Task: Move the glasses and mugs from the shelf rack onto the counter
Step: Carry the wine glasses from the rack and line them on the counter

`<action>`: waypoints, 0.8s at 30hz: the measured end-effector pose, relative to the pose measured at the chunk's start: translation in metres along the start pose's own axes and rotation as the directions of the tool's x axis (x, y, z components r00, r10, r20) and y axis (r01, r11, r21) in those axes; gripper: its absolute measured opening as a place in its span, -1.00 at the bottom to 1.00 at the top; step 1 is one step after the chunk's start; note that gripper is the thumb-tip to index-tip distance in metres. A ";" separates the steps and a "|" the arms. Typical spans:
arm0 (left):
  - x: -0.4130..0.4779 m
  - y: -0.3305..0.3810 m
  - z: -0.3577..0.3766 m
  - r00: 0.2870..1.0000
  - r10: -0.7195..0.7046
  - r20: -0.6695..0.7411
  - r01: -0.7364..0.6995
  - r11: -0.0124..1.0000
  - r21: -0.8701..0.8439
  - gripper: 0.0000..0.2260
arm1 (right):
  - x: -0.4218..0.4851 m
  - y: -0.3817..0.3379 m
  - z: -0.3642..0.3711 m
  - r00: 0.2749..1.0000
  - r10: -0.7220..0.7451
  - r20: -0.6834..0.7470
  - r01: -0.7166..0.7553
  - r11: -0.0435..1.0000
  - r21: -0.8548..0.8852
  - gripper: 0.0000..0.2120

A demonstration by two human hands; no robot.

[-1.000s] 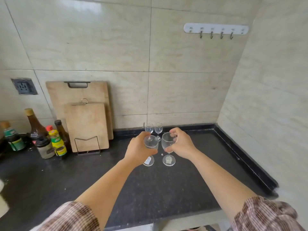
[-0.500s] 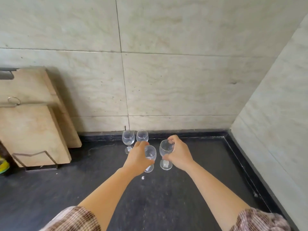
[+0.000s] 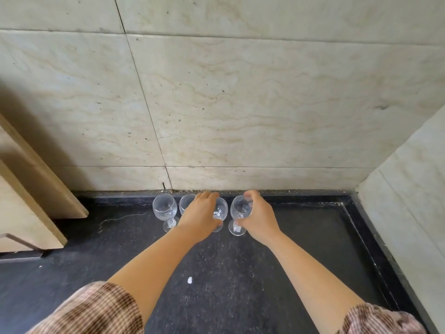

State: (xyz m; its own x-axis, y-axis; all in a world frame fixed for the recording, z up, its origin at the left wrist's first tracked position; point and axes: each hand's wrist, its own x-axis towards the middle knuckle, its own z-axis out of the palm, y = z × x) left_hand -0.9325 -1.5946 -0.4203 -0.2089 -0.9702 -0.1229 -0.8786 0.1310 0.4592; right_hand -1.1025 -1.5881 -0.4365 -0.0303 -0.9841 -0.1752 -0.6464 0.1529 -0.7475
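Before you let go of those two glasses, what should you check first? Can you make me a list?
1. Right-hand glass base flat on the counter: ok, foot looks set down.
2. Left-hand glass base on the counter: cannot tell, left hand hides it.
3. Both glasses upright: ok.
4. Gap between the two held glasses: ok, narrow but apart.
5. Left-hand glass clear of the second glass: cannot tell, hand covers it.
6. Grip: both hands, right hand included, wrap the bowls: ok.

Home kitchen: dark stone counter (image 3: 72,249), tiled wall (image 3: 240,92), wooden cutting boards (image 3: 29,206).
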 end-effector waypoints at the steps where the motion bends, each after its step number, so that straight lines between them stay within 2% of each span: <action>1: 0.004 -0.001 0.001 1.000 0.004 -0.006 -0.004 1.000 0.017 -0.43 | 0.004 0.002 0.001 1.000 -0.002 0.005 0.002 1.000 0.000 -0.40; 15: 0.025 0.001 0.008 0.999 0.010 -0.034 -0.004 0.984 0.179 -0.46 | 0.025 -0.001 0.000 0.997 -0.044 0.060 0.049 0.996 -0.080 -0.36; 21: 0.024 0.000 0.008 0.999 0.010 -0.051 0.009 0.931 0.365 -0.49 | 0.024 -0.006 -0.001 0.994 -0.051 0.095 0.068 0.981 -0.180 -0.35; 24: 0.022 -0.001 0.007 0.999 0.006 -0.039 0.010 0.914 0.405 -0.48 | 0.022 -0.008 0.001 0.993 -0.040 0.109 0.065 0.970 -0.235 -0.37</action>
State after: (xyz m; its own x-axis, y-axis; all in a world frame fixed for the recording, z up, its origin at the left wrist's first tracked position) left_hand -0.9389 -1.6148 -0.4301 -0.1972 -0.9766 -0.0858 -0.9794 0.1922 0.0623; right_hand -1.0973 -1.6113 -0.4351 0.0790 -0.9736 -0.2143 -0.8080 0.0634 -0.5858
